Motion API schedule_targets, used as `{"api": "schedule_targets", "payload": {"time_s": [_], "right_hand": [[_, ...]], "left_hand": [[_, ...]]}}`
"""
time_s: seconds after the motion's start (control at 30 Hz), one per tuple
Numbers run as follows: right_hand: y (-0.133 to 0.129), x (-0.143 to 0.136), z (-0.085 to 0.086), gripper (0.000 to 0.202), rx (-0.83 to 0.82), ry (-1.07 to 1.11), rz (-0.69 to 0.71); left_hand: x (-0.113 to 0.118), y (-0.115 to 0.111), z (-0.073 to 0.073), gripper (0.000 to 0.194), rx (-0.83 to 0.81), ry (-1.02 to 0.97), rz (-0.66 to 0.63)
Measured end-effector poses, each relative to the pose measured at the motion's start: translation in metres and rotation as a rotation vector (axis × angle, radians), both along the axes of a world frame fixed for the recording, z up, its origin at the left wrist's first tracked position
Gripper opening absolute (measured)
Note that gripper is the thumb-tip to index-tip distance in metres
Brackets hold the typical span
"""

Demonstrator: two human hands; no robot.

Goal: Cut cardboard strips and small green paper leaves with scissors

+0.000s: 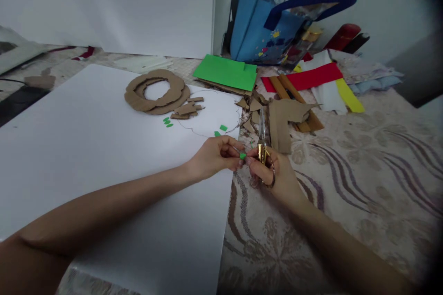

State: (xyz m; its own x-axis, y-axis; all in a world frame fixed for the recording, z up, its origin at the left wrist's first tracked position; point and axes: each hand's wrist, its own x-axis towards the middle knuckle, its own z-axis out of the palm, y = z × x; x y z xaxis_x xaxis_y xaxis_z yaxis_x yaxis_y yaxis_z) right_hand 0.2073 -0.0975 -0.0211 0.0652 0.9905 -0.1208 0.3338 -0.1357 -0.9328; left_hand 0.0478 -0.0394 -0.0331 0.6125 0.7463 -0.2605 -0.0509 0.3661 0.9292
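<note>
Between the fingertips of my left hand is a small green paper piece. My right hand has its fingers in the loops of gold-handled scissors, whose blades point away from me, and its fingertips meet the same green piece. Just beyond my left hand, a green scrap lies on the large white sheet. Several tiny green ovals rest farther left, beside small cardboard pieces. Part of a drawn outline shows on the sheet.
Scalloped cardboard rings lie at the sheet's back. Green card is behind them, near a blue bag. Right of the scissors are cardboard offcuts, wooden strips and red paper. A patterned cloth covers the table.
</note>
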Motion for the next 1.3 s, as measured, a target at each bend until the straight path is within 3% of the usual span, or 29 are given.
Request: {"api": "schedule_targets", "payload": {"time_s": [0.3, 0.5, 0.8, 1.1, 1.3], "right_hand": [[-0.001, 0.004, -0.007, 0.016, 0.029, 0.086, 0.01], [0.0, 0.008, -0.02, 0.021, 0.016, 0.188, -0.002], [-0.001, 0.007, -0.013, 0.014, -0.013, 0.123, 0.059], [0.001, 0.008, -0.019, 0.017, 0.005, 0.167, 0.046], [0.001, 0.008, -0.021, 0.02, 0.008, 0.19, 0.06]], "left_hand": [[-0.002, -0.001, 0.005, 0.013, -0.05, 0.035, -0.086], [-0.003, 0.001, 0.007, 0.017, -0.154, -0.023, -0.068], [-0.004, 0.002, 0.006, 0.02, -0.115, 0.011, -0.097], [-0.002, 0.004, 0.006, 0.017, -0.106, 0.009, -0.059], [-0.004, 0.004, 0.007, 0.017, -0.133, 0.011, -0.099]]}}
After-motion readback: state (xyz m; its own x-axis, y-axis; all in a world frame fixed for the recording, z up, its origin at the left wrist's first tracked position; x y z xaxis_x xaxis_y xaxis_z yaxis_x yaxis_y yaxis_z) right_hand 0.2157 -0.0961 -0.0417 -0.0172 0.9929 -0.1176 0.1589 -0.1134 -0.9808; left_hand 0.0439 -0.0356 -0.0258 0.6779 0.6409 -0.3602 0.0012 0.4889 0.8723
